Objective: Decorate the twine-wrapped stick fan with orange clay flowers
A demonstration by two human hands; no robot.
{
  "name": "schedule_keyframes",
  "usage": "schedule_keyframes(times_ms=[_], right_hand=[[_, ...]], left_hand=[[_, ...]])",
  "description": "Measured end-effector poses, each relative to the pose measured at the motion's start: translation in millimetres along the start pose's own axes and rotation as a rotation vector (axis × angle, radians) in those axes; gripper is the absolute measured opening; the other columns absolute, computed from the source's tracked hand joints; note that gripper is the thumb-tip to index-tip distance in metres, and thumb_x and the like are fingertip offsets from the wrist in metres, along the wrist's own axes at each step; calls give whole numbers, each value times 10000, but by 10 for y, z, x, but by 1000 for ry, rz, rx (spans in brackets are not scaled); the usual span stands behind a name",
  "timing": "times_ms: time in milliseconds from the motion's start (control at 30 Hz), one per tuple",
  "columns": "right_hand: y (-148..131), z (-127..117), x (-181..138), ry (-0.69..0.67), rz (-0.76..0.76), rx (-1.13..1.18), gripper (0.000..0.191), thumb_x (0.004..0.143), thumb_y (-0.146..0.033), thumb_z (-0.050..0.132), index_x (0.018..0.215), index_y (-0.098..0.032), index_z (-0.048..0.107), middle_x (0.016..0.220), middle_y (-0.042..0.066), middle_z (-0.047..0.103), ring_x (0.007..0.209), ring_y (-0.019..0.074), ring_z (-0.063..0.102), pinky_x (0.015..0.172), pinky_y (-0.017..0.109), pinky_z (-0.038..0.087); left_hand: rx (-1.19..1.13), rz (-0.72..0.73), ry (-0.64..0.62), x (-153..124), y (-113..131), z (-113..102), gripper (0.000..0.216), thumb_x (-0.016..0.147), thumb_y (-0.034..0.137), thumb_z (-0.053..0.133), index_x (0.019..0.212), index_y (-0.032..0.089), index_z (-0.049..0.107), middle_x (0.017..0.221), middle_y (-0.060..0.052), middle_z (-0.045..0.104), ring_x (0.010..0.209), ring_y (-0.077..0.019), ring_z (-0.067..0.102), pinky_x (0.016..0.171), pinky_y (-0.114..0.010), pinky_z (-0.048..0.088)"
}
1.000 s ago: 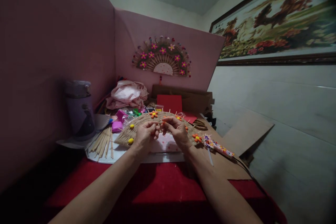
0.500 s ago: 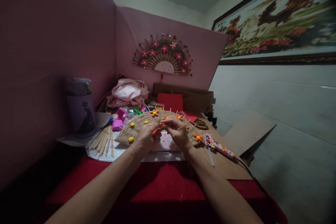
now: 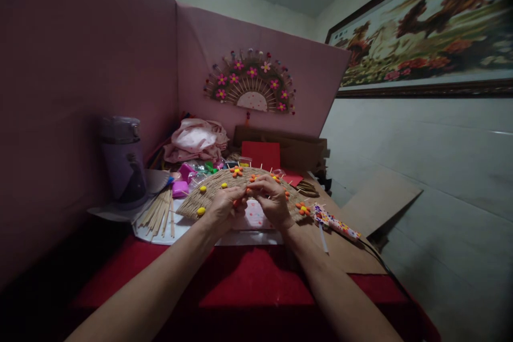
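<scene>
Over the middle of a twine-covered fan [image 3: 212, 187], my left hand [image 3: 226, 207] and my right hand [image 3: 271, 200] meet at the fingertips. Both are closed, pinching a small piece of orange clay [image 3: 248, 190] between them. More orange shows inside my left fingers, partly hidden. Orange flowers with yellow centres, such as the clay flower [image 3: 303, 209], sit on the fan's top and right side. Yellow clay dots [image 3: 201, 211] mark its left side. A pale panel with pink spots [image 3: 255, 215] shows below my fingers.
Wooden sticks [image 3: 158, 214] and a purple flask [image 3: 125, 165] stand at the left. Pink cloth [image 3: 196, 140] and red paper [image 3: 260, 155] lie behind. A flower-patterned glue gun [image 3: 336, 224] with a cord rests on cardboard at the right. A finished fan [image 3: 250, 83] hangs on the pink board.
My hands stay together over the fan, with only slight finger movement around the orange clay. The whole view has shifted slightly.
</scene>
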State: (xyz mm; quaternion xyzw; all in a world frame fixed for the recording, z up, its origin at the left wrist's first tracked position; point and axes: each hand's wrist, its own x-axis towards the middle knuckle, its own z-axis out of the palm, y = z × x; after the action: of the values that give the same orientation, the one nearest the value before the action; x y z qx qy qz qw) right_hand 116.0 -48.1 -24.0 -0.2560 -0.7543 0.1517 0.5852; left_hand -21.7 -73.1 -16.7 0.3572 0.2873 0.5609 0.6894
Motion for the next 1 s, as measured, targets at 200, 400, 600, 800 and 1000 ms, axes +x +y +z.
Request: schedule_keyframes(times_ms=[200, 400, 600, 800, 1000], right_hand=[[-20, -17, 2, -17, 6, -16, 45, 772, -251, 675, 805, -225, 691, 807, 25, 593, 784, 157, 552, 651, 272, 443], [-27, -14, 1, -32, 4, -44, 67, 791, -251, 648, 843, -219, 676, 814, 28, 605, 765, 155, 553, 634, 272, 433], [-13, -3, -11, 0, 16, -57, 85, 810, -291, 626, 795, -212, 655, 783, 23, 595, 744, 153, 543, 623, 265, 426], [-34, 6, -17, 4, 17, -77, 100, 830, -291, 605, 806, -210, 658, 786, 27, 599, 745, 153, 544, 625, 272, 418], [-39, 1, -14, -14, 12, -70, 75, 806, -280, 632, 833, -213, 652, 797, 25, 614, 750, 158, 550, 637, 280, 427]], left_hand=[[-56, -28, 17, 22, -21, -13, 262, 555, 261, 793, 685, 107, 625, 521, 22, 508, 430, -35, 409, 398, -147, 257], [-5, 0, -4, 4, -14, -5, 255, 536, 257, 793, 627, 108, 608, 475, 41, 458, 400, -27, 366, 392, -154, 221], [19, 40, 52, -23, 15, 35, 311, 521, 318, 802, 584, 117, 574, 466, 34, 470, 385, -31, 362, 383, -165, 193], [30, 56, 81, 18, -2, 23, 330, 538, 359, 799, 615, 114, 593, 466, 27, 483, 380, -34, 381, 376, -158, 207], [27, 31, 43, -7, 11, 26, 276, 531, 286, 796, 611, 105, 604, 474, 21, 488, 392, -32, 380, 381, -154, 209]])
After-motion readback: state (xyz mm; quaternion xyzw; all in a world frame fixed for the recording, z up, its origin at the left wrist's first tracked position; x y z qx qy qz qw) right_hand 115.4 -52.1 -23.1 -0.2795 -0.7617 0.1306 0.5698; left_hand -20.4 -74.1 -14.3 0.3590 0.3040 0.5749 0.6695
